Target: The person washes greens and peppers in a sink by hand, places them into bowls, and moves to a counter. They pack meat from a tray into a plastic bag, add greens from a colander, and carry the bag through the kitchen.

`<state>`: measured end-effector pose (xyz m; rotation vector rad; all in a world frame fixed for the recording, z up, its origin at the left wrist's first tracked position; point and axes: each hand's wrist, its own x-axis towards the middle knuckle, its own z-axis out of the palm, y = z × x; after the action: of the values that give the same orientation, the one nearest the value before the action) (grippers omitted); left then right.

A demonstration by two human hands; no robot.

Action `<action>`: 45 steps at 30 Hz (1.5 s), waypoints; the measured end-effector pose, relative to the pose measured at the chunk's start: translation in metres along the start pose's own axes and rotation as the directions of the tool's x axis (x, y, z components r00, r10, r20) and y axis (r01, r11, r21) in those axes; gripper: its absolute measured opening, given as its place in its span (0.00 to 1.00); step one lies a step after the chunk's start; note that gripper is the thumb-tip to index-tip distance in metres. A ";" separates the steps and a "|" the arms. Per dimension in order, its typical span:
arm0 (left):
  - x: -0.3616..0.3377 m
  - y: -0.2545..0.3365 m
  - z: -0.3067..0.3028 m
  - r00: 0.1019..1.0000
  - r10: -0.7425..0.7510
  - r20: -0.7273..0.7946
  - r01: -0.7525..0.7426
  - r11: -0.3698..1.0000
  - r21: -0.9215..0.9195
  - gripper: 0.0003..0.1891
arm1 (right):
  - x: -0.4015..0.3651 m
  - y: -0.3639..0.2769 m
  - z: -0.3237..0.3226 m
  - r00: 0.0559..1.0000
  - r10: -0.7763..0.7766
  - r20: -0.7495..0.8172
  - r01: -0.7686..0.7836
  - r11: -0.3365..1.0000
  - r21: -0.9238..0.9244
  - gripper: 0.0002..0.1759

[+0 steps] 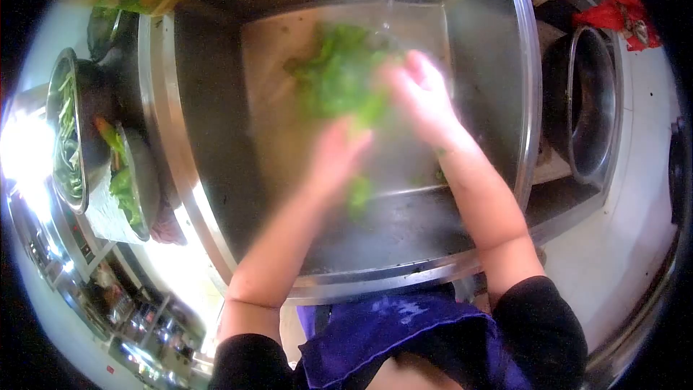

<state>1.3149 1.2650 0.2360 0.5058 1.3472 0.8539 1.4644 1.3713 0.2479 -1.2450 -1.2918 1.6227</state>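
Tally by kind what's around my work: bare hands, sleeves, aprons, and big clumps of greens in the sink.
Bare left hand and bare right hand: 2
Black left sleeve and black right sleeve: 2
Purple cloth apron: 1
Big bright-green leafy clump in the grey metal sink: 1
Total: 6

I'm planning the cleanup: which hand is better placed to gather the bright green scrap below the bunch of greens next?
Probably the left hand: the scrap shows just below it in the picture, while the right hand is farther up, by the leafy greens. Blur hides both grips.
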 end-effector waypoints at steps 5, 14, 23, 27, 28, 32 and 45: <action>0.012 0.019 -0.033 0.999 0.043 0.000 -0.042 0.985 0.165 0.19 | 0.021 -0.037 -0.019 0.735 -0.336 0.589 0.664 0.181 -0.725 0.19; 0.021 0.034 -0.059 0.899 -0.304 0.314 0.390 0.883 -0.261 0.22 | 0.031 -0.068 -0.025 0.815 -0.033 0.578 0.579 0.081 -0.812 0.06; 0.028 0.034 -0.050 0.833 -0.247 0.495 0.513 0.678 -0.526 0.24 | 0.030 -0.036 -0.034 0.991 0.034 0.126 -0.020 0.994 -0.109 0.07; 0.022 0.063 -0.021 0.977 -0.176 0.119 0.194 0.509 -0.838 0.20 | 0.028 -0.012 -0.028 0.996 0.086 -0.038 -0.089 0.993 -0.072 0.17; 0.028 0.061 -0.025 0.990 -0.061 0.126 0.139 0.512 -0.848 0.18 | 0.021 0.000 -0.023 0.993 -0.114 0.039 0.114 0.782 -0.612 0.21; 0.047 0.051 -0.034 0.986 0.148 0.080 -0.003 0.490 -0.872 0.14 | 0.002 -0.002 0.001 0.970 -0.003 0.244 0.096 0.925 -0.368 0.30; -0.127 0.128 -0.096 0.159 0.887 -0.434 -0.767 0.388 0.511 0.24 | -0.025 -0.158 -0.008 0.425 -0.879 0.215 0.749 0.208 -0.629 0.04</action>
<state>1.1911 1.2302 0.3942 1.2671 1.7898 2.0435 1.4734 1.3904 0.4071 -0.7024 -1.9972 0.1963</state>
